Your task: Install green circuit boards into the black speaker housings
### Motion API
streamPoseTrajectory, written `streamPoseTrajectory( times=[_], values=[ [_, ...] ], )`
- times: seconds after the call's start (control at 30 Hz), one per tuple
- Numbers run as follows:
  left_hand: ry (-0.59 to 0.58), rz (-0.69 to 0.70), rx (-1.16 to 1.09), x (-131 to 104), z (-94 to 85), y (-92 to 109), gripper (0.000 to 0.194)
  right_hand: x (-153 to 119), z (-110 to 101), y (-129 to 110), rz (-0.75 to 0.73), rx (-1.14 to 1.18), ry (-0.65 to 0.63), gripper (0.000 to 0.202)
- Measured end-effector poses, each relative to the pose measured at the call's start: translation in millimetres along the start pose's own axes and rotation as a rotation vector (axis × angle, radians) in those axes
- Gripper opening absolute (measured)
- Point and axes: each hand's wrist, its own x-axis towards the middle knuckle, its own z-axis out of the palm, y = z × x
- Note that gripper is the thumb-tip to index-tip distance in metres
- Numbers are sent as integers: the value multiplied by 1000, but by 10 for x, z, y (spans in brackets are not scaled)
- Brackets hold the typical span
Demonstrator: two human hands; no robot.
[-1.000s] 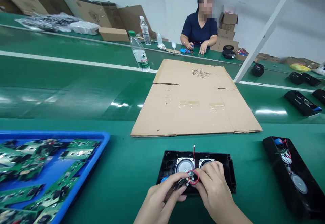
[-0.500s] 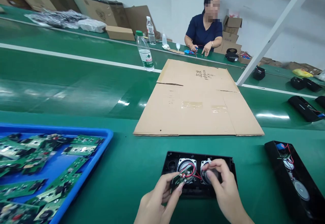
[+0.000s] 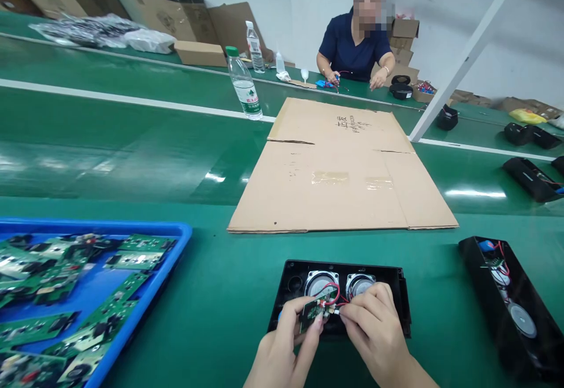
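My left hand [image 3: 288, 341] is closed on a small green circuit board [image 3: 311, 311], tilted above an open black speaker housing [image 3: 282, 285]. Red wires [image 3: 331, 288] loop from the board toward the two round speakers [image 3: 321, 282] set in the housing. At the board's right edge, my right hand [image 3: 374, 323] pinches a small white wire connector [image 3: 336, 311]. Whether the connector is seated in the board cannot be made out. My right fingers hide part of the right-hand speaker and the wiring.
A blue tray [image 3: 187, 235] of loose circuit boards is at left. Another black housing [image 3: 480, 294] with speakers lies at right. Ahead are a flat cardboard sheet [image 3: 348, 200] and a water bottle [image 3: 247, 91]. Across the bench a person [image 3: 355, 47] handles small parts.
My right hand has moved from above the right speaker, left and down to the board's edge with the connector. The left hand still holds the board. The person opposite has shifted one hand.
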Motion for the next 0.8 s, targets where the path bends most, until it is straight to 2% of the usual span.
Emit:
streamPoseTrajectory(
  times=[0.2,0.37,0.53,0.7,0.8],
  values=[
    [-96,71,132,39,-61,-66,25,12,-12,2,-62,-57,-1,15],
    [-216,159,269,88,-122,-21,26,-5,8,1,-134,-122,3,16],
    [-190,269,418,81,-111,42,25,-37,30,13,-189,-166,-13,16],
    [-236,363,457,108,-138,77,27,-33,26,32,-156,-87,-47,14],
    [-284,390,434,141,-187,112,28,-52,28,45,-44,-8,-50,12]
  ],
)
